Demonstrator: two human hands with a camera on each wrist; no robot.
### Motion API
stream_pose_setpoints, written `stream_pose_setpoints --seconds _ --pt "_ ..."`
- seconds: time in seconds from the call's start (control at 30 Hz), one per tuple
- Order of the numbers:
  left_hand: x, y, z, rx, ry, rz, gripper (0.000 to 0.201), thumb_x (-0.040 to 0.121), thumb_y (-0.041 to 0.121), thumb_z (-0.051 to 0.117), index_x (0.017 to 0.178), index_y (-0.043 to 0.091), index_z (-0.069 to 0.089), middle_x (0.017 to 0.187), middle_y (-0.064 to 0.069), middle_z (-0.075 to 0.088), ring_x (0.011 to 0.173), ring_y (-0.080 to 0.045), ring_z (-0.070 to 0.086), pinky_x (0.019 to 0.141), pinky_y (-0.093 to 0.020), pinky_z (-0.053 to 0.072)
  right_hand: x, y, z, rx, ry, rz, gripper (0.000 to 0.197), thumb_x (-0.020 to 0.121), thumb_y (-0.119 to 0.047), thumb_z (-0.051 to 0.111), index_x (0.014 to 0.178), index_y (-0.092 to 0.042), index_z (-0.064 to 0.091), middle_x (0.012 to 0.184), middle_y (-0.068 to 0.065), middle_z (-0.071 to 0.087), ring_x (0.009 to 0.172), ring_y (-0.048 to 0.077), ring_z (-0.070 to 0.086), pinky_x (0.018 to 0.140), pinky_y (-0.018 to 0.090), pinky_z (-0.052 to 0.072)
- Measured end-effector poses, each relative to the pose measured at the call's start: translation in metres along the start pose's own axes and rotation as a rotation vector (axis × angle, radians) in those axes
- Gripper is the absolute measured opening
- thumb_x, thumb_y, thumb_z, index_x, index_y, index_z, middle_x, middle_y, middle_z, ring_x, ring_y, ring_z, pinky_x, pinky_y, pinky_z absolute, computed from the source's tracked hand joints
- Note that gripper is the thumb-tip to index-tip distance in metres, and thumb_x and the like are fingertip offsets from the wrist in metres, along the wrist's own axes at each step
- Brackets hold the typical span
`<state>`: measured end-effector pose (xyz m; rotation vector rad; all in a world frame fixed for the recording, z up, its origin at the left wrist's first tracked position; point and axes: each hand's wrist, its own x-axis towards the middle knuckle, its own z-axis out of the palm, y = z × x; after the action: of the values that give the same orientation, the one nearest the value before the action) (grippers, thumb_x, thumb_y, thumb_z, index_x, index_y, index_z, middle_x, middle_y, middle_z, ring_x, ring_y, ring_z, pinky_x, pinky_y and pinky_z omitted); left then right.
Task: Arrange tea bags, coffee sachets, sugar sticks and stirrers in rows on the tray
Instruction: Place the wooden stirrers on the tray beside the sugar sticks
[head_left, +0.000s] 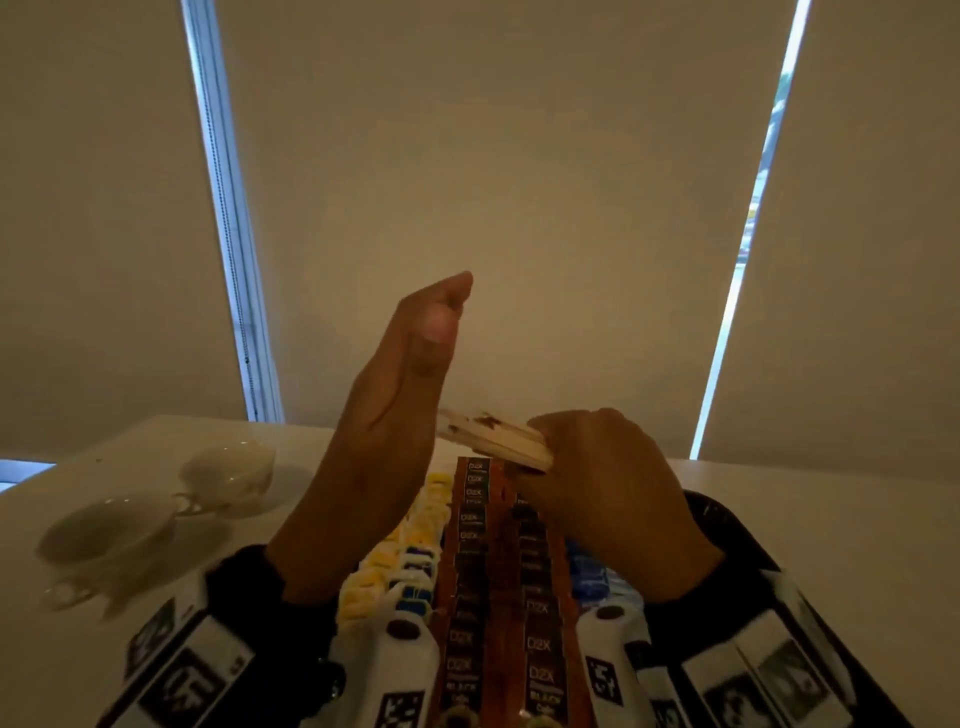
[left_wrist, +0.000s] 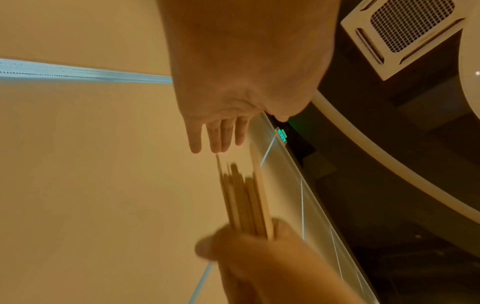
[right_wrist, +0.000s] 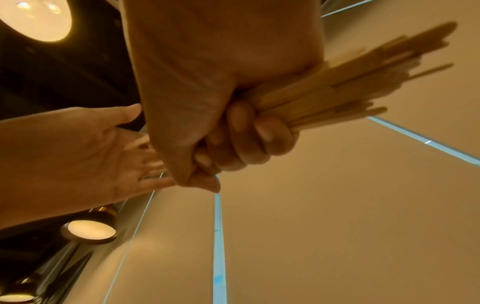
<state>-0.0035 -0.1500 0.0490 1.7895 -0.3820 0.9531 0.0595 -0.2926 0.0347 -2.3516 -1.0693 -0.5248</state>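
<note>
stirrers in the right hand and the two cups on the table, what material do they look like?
Stirrers: likely bare wood, matte; flat thin pale tan strips, gripped as a bundle by the right hand, ends against the flat left hand.
Cups: probably glazed ceramic or porcelain; off-white, smooth, faint sheen, handle visible. The head view is dim and blurred, so glossy plastic cannot be ruled out.

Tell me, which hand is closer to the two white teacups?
Left. The left hand is raised, open, just right of the teacups on the table's left side. The right hand grips the wooden stirrers farther right, beyond the coffee sachets.
</note>
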Motion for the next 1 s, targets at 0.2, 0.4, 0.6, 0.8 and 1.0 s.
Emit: stream_pose_setpoints --seconds 0.2,0.4,0.6,0.8,1.0 --pt "-0.010 -0.011 0.014 0.212 -0.132 0.039 0.056 0.091 0.056 0.027 0.136 0.030 0.047 0.133 0.016 0.054 0.123 0.008 0.045 0.096 -0.004 0.032 -0.002 -0.006 0.006 -0.112 0.028 -0.059 0.029 0.085 -0.043 0.049 0.063 -0.026 0.045 0.060 0.000 0.056 0.050 0.016 0.044 0.054 0.030 0.044" --pt "-0.010 0.001 0.020 0.048 -0.229 0.043 0.047 0.090 0.053 0.033 0.131 0.034 0.049 0.128 0.015 0.060 0.120 0.006 0.051 0.095 -0.007 0.037 -0.002 -0.017 0.006 -0.046 0.229 -0.185 0.038 0.071 -0.037 0.045 0.056 -0.035 0.010 0.041 -0.013 0.024 0.037 0.000 0.007 0.036 0.015 0.012" --pt "0.019 -0.014 0.000 -0.197 -0.282 -0.171 0.084 0.048 0.089 0.060 0.119 0.045 0.052 0.121 0.025 0.061 0.130 -0.004 0.045 0.102 -0.023 0.041 -0.002 -0.017 0.002 0.812 0.383 0.086 0.042 0.088 -0.022 0.062 0.050 -0.017 0.047 0.039 -0.005 0.040 0.037 0.006 0.035 0.040 0.021 0.035" --pt "-0.014 -0.018 0.008 0.308 -0.775 -0.239 0.074 0.067 0.068 0.068 0.129 0.047 0.033 0.123 0.017 0.059 0.110 0.005 0.056 0.096 -0.027 0.048 -0.001 -0.018 -0.006 1.476 0.447 0.190 0.047 0.093 -0.021 0.052 0.049 -0.016 0.037 0.041 -0.001 0.030 0.036 0.013 0.029 0.045 0.026 0.037" --pt "-0.012 -0.017 0.017 0.119 -0.601 -0.228 0.023 0.082 0.048 0.058 0.093 0.028 0.054 0.067 0.005 0.065 0.053 -0.008 0.061 0.052 -0.023 0.052 -0.001 -0.023 -0.006 1.591 0.372 0.189 0.038 0.085 -0.032 0.053 0.055 -0.014 0.036 0.043 -0.001 0.029 0.038 0.010 0.033 0.057 0.025 0.050"
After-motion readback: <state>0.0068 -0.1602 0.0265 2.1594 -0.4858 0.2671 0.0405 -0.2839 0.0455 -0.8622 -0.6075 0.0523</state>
